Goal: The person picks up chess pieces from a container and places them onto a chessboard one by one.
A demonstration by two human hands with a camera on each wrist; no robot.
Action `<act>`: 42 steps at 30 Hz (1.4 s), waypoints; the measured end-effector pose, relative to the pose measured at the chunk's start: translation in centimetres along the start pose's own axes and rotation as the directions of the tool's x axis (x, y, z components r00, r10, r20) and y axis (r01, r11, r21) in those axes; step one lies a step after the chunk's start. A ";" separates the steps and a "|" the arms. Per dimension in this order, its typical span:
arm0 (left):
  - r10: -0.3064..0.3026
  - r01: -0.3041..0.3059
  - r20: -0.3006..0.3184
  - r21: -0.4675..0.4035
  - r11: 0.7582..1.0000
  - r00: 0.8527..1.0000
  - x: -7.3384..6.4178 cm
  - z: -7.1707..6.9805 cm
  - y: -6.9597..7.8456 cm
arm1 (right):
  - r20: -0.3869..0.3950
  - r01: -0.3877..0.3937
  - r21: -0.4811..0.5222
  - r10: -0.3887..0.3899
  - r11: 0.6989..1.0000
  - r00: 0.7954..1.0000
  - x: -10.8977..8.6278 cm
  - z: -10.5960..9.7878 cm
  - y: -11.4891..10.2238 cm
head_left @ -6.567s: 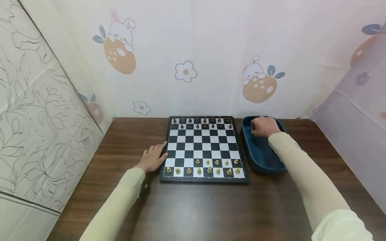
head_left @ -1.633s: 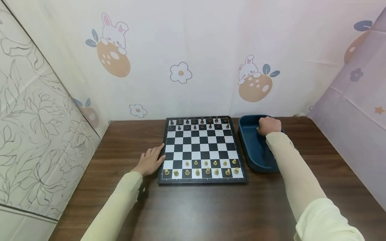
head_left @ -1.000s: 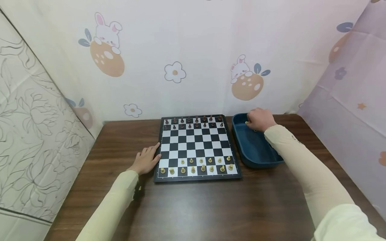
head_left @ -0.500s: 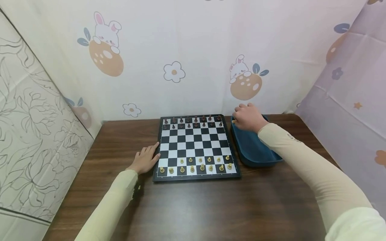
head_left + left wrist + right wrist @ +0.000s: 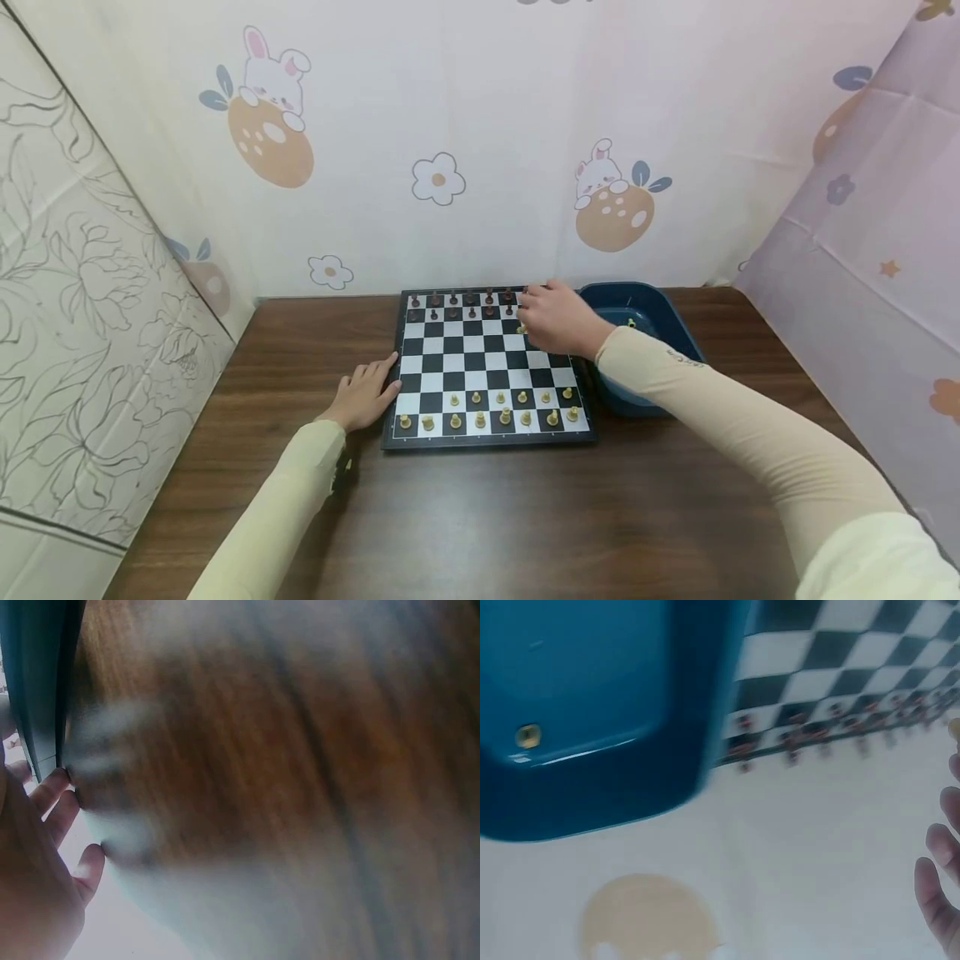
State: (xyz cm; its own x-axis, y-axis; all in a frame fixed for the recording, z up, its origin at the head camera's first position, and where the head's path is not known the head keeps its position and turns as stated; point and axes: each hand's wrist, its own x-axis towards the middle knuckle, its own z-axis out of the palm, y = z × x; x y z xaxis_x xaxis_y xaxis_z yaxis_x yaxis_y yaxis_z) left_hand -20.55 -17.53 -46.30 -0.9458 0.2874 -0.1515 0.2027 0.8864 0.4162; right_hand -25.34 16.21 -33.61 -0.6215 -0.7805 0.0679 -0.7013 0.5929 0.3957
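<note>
A black-and-white chessboard [image 5: 463, 364] lies on the table, its dark red pieces [image 5: 472, 314] in two rows at the far side and yellow pieces [image 5: 480, 419] in two rows at the near side. The near row's front line has squares without pieces at its left. My left hand [image 5: 362, 398] lies beside the board, fingertips at its left edge. Above the board's far right part, my right hand [image 5: 561, 319] pinches a yellow chess piece [image 5: 521, 329] between thumb and fingers. This hand hides some red pieces. Its piece shows partly at the right wrist view's edge.
A blue tray [image 5: 678, 329] stands right of the board, under my right forearm. Inside it lies a yellow piece [image 5: 528, 736]. A patterned curtain [image 5: 495, 225] hangs behind the brown table [image 5: 465, 517].
Since the oldest frame, one more yellow piece stands in the front row. My right hand has lifted a yellow piece from the tray and moved left over the board. The left hand stays at the edge.
</note>
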 end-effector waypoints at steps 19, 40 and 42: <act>-0.017 0.017 0.000 -0.013 1.000 1.000 -0.1 0.2 0.1 | -0.051 0.373 -0.036 -0.375 0.927 0.926 6.8 -0.2 -11.2; -0.033 0.033 0.001 -0.007 0.999 0.999 0.0 0.0 0.7 | 0.009 0.370 -0.002 -0.370 0.929 0.929 7.1 1.1 -10.7; -0.033 0.033 -0.003 -0.008 0.999 0.999 -0.2 -0.1 0.5 | 0.015 0.338 0.002 -0.338 0.941 0.941 6.7 0.9 -9.5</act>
State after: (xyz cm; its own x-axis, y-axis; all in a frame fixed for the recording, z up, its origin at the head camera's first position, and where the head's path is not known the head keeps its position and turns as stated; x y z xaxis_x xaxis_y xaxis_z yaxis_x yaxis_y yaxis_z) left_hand -20.32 -17.16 -45.93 -0.9527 0.2566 -0.1629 0.1690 0.8926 0.4179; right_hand -23.12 5.54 -37.80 -0.3532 -0.9318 -0.0836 -0.8709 0.2948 0.3931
